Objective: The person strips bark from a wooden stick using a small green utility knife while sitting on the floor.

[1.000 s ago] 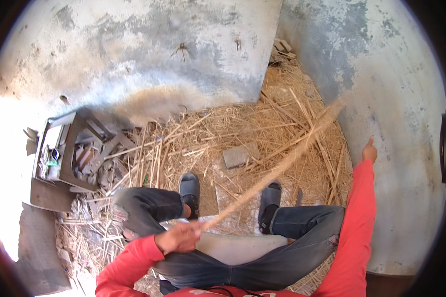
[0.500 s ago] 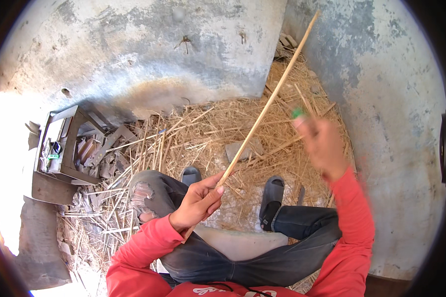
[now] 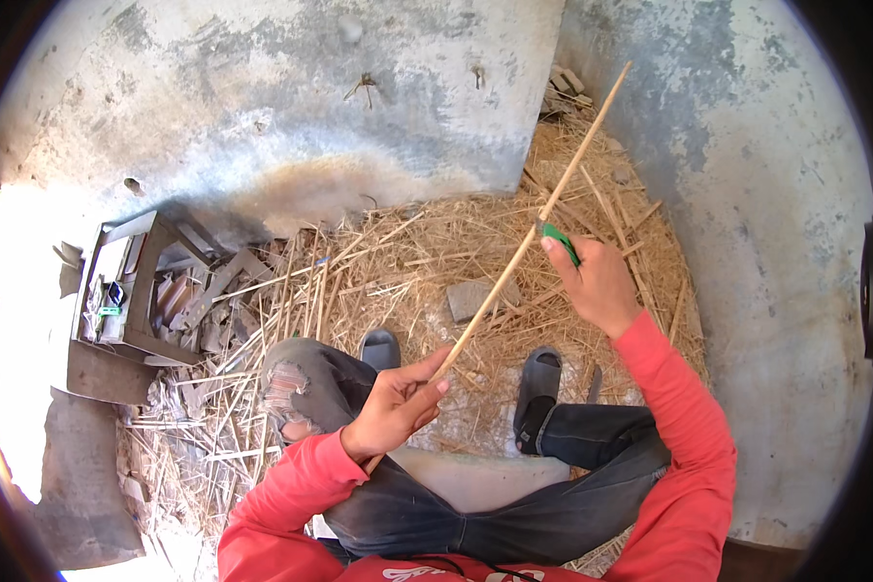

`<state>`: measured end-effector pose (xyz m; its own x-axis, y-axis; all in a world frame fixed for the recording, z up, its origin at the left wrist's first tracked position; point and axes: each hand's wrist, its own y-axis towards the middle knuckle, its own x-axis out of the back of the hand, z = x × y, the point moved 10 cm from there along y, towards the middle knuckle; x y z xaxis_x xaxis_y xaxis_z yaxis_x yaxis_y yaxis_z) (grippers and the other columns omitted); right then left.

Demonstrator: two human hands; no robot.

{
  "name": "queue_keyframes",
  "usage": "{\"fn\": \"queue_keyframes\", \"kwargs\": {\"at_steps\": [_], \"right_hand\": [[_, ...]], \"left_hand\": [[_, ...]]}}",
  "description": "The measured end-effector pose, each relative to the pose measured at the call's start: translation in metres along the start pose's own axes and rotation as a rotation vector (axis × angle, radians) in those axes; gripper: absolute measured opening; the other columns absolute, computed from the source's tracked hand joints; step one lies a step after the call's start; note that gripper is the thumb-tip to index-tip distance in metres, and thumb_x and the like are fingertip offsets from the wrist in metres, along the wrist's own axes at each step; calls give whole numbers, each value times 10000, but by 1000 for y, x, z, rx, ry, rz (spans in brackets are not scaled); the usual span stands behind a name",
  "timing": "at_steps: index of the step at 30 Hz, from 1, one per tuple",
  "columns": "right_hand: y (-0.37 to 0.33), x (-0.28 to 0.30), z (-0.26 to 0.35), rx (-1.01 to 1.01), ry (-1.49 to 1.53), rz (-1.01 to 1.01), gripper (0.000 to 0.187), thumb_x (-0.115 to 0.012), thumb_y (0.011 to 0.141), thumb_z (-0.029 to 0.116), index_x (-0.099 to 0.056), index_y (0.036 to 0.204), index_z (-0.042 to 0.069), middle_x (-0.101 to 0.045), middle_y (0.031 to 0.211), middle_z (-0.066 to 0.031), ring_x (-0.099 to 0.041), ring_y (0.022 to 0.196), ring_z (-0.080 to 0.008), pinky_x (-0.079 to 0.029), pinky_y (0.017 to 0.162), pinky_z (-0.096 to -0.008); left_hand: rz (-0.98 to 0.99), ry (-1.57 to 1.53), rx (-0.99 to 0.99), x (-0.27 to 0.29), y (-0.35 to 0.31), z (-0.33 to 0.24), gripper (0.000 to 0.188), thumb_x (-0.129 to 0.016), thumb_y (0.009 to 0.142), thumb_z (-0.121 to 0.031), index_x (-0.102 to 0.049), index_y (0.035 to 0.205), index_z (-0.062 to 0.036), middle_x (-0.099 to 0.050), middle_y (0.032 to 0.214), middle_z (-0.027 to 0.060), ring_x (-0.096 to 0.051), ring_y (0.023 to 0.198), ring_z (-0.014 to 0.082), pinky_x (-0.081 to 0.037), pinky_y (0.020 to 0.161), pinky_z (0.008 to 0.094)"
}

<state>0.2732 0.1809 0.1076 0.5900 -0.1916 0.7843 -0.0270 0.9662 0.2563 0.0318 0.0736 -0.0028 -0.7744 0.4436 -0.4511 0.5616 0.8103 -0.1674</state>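
Observation:
My left hand (image 3: 395,408) is closed around the lower part of a long, thin wooden stick (image 3: 500,281). The stick slants up to the right and narrows to a point at its far end. In my right hand (image 3: 597,281) is a green utility knife (image 3: 561,244). Its tip meets the stick a little beyond the middle, though the blade itself is too small to make out clearly. Part of the stick's near end runs behind my left wrist and over my thigh.
Wood shavings and thin strips (image 3: 427,252) cover the floor around my slippers (image 3: 536,378). A grey block (image 3: 483,299) lies among them. At the left stands a wooden frame (image 3: 145,291) with small items on it. Rough walls (image 3: 359,78) rise ahead and at the right.
My right hand, blurred and apart from the stick before, has moved left so the knife touches the stick. The stick's far end has dropped lower in view.

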Motion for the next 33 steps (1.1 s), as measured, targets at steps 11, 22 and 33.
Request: {"fn": "queue_keyframes", "kwargs": {"at_steps": [11,22,33], "right_hand": [[10,22,-88,-342,5,-48,596,-426,1070,548,-765,1044,59,-478,528,-18,-448,459,-186,-415,489,-433],[-11,84,-132,-404,528,-296,497,-587,990,564,-685,948,79,-324,570,103,-299,455,-24,-268,418,-241],[-18,-38,-16,-275,906,119,346,-657,1009,386,-693,1013,41,-419,580,88,-348,446,-33,-272,432,-250]], "left_hand": [[83,40,61,4,-24,17,478,-547,1063,-80,-448,1529,-52,-441,665,-73,-365,534,11,-305,487,217],[35,155,-12,10,-18,7,429,-540,1080,-153,-500,1492,-41,-461,683,-71,-406,557,13,-337,504,209],[50,101,-37,-9,-3,8,420,-519,1090,-165,-501,1497,-64,-440,625,-58,-383,508,22,-314,471,210]]}}
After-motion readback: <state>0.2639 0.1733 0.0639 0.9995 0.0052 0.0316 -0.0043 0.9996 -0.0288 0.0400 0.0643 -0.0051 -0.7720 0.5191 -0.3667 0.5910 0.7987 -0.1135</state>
